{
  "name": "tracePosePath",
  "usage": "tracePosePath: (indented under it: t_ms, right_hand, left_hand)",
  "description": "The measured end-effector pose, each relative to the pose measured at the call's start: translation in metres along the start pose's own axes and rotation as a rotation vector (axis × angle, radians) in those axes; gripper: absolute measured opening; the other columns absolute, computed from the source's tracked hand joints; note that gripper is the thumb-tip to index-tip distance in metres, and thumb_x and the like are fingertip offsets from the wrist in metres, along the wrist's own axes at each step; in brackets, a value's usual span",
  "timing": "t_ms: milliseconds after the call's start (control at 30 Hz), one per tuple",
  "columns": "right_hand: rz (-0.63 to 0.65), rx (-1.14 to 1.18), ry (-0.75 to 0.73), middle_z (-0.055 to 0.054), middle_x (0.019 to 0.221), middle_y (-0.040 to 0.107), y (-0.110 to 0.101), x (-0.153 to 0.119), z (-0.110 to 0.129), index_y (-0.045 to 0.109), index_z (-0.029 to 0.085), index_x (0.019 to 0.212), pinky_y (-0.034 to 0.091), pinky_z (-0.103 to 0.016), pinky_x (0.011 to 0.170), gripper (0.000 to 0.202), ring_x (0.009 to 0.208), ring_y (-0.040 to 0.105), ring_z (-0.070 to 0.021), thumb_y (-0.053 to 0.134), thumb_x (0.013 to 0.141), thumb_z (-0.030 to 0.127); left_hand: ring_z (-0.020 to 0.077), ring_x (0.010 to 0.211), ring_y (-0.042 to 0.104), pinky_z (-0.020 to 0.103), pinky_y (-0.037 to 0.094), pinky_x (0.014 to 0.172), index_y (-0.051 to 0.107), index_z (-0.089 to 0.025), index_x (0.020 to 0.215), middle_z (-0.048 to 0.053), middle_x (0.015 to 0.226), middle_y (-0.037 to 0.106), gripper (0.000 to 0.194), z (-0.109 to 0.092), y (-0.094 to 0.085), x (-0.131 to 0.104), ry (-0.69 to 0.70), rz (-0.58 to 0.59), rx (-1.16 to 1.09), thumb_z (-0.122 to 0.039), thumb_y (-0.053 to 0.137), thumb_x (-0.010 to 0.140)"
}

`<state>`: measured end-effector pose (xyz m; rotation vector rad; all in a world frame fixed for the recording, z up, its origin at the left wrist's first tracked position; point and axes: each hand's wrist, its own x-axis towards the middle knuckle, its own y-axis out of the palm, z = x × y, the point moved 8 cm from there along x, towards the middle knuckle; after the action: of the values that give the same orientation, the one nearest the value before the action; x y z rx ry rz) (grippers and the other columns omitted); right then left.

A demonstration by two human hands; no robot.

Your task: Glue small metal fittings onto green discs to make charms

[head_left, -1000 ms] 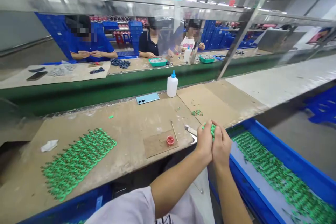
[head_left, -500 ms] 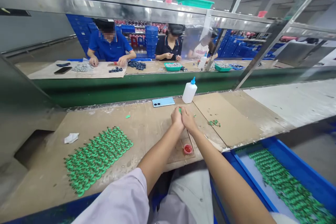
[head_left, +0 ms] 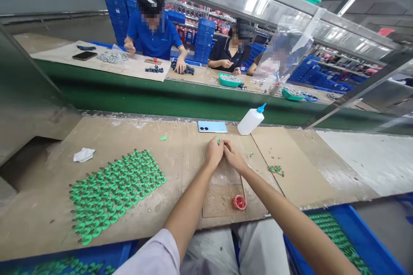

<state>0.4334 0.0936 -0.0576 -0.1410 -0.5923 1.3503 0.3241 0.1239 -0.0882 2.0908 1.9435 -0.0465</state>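
Over the middle of the bench, my left hand (head_left: 214,153) is closed around a small green disc-like piece (head_left: 218,141), whose edge shows at the fingertips. My right hand (head_left: 233,155) meets it from the right, fingers bent and pinched together; what they hold is hidden. Closer to me, a small red cup (head_left: 239,202) sits on a thin board (head_left: 214,206). Rows of green round pieces with dark tips (head_left: 118,193) cover the left of the bench. Two loose green discs (head_left: 163,138) lie beyond them. Small green bits (head_left: 275,169) are piled on the right.
A light blue phone (head_left: 212,126) and a white bottle with blue nozzle (head_left: 251,121) stand at the back edge. Crumpled white tissue (head_left: 84,155) lies left. Blue trays (head_left: 371,232) with green pieces are below the bench. Co-workers (head_left: 151,30) sit opposite, beyond a green partition (head_left: 129,99).
My view has tilted and shifted. My hands have come slightly apart at the wrists, with the fingertips still together. Across the bench, a co-worker's hand has moved onto the dark pieces.
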Motion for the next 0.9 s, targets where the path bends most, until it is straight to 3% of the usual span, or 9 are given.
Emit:
tracePosePath:
  t_ms: [67, 167, 300, 400, 467, 533, 600, 733, 900]
  right_hand:
    - [0.068, -0.034, -0.025, -0.009, 0.112, 0.077, -0.014, -0.002, 0.005, 0.073, 0.018, 0.11, 0.059, -0.047, 0.097, 0.034, 0.105, 0.073, -0.0253, 0.064, 0.099, 0.049]
    - [0.064, -0.094, -0.076, -0.01, 0.119, 0.076, -0.06, -0.025, 0.015, 0.074, 0.022, 0.11, 0.056, -0.05, 0.103, 0.033, 0.115, 0.07, -0.0288, 0.064, 0.095, 0.049]
    - [-0.087, -0.176, -0.125, -0.013, 0.122, 0.072, -0.134, -0.106, 0.018, 0.071, 0.023, 0.11, 0.047, -0.057, 0.11, 0.021, 0.121, 0.065, -0.0321, 0.057, 0.101, 0.036]
    - [-0.274, -0.333, -0.224, -0.012, 0.11, 0.072, -0.168, -0.18, 0.013, 0.068, 0.023, 0.107, 0.053, -0.052, 0.096, 0.016, 0.108, 0.067, -0.0302, 0.052, 0.104, 0.025]
    - [-0.308, -0.424, -0.29, -0.011, 0.108, 0.07, -0.171, -0.214, 0.008, 0.067, 0.022, 0.107, 0.053, -0.048, 0.091, 0.015, 0.103, 0.067, -0.0291, 0.053, 0.103, 0.018]
    - [-0.285, -0.439, -0.347, -0.012, 0.111, 0.068, -0.167, -0.229, 0.003, 0.066, 0.021, 0.109, 0.053, -0.048, 0.091, 0.015, 0.105, 0.066, -0.0292, 0.054, 0.103, 0.016]
    - [-0.204, -0.431, -0.394, -0.013, 0.115, 0.067, -0.16, -0.229, 0.003, 0.064, 0.021, 0.113, 0.053, -0.048, 0.092, 0.015, 0.109, 0.064, -0.0299, 0.053, 0.104, 0.016]
    - [-0.078, -0.436, -0.434, -0.016, 0.121, 0.065, -0.154, -0.215, 0.008, 0.06, 0.02, 0.124, 0.053, -0.051, 0.094, 0.019, 0.114, 0.061, -0.0324, 0.052, 0.107, 0.023]
    - [0.019, -0.514, -0.536, -0.01, 0.102, 0.07, -0.148, -0.203, 0.022, 0.06, 0.019, 0.116, 0.052, -0.041, 0.083, 0.015, 0.095, 0.062, -0.0272, 0.047, 0.109, 0.02]
  left_hand:
    - [0.0247, 0.115, 0.068, 0.047, 0.059, 0.1, 0.069, -0.019, 0.123, 0.011, 0.133, 0.068, 0.026, -0.005, 0.001, 0.0, 0.049, 0.045, 0.155, -0.033, 0.066, 0.102]
    - [0.0258, 0.116, 0.068, 0.049, 0.059, 0.1, 0.068, -0.017, 0.125, 0.011, 0.132, 0.068, 0.029, -0.008, 0.008, -0.003, 0.133, 0.13, 0.444, -0.033, 0.067, 0.101]
    - [0.0267, 0.117, 0.068, 0.05, 0.059, 0.1, 0.066, -0.017, 0.128, 0.012, 0.133, 0.067, 0.032, -0.008, 0.023, -0.012, 0.248, 0.25, 0.832, -0.034, 0.067, 0.101]
    - [0.0272, 0.12, 0.067, 0.051, 0.057, 0.103, 0.068, -0.017, 0.125, 0.011, 0.133, 0.067, 0.03, -0.012, 0.031, -0.022, 0.34, 0.303, 1.036, -0.034, 0.067, 0.101]
    - [0.0273, 0.121, 0.065, 0.052, 0.055, 0.105, 0.069, -0.016, 0.119, 0.011, 0.131, 0.068, 0.025, -0.016, 0.034, -0.029, 0.394, 0.318, 1.128, -0.031, 0.068, 0.1]
    - [0.0272, 0.122, 0.064, 0.05, 0.052, 0.108, 0.072, -0.015, 0.11, 0.01, 0.126, 0.07, 0.016, -0.021, 0.035, -0.036, 0.433, 0.324, 1.188, -0.025, 0.068, 0.098]
    - [0.027, 0.122, 0.063, 0.045, 0.05, 0.109, 0.074, -0.015, 0.103, 0.011, 0.122, 0.071, 0.01, -0.026, 0.034, -0.044, 0.458, 0.324, 1.22, -0.018, 0.07, 0.094]
    - [0.0263, 0.121, 0.065, 0.037, 0.049, 0.109, 0.075, -0.018, 0.107, 0.011, 0.122, 0.074, 0.022, -0.035, 0.027, -0.06, 0.475, 0.31, 1.234, -0.014, 0.074, 0.085]
    - [0.0257, 0.121, 0.066, 0.036, 0.05, 0.108, 0.073, -0.018, 0.116, 0.01, 0.128, 0.074, 0.037, -0.041, 0.018, -0.067, 0.466, 0.263, 1.213, -0.016, 0.08, 0.08]
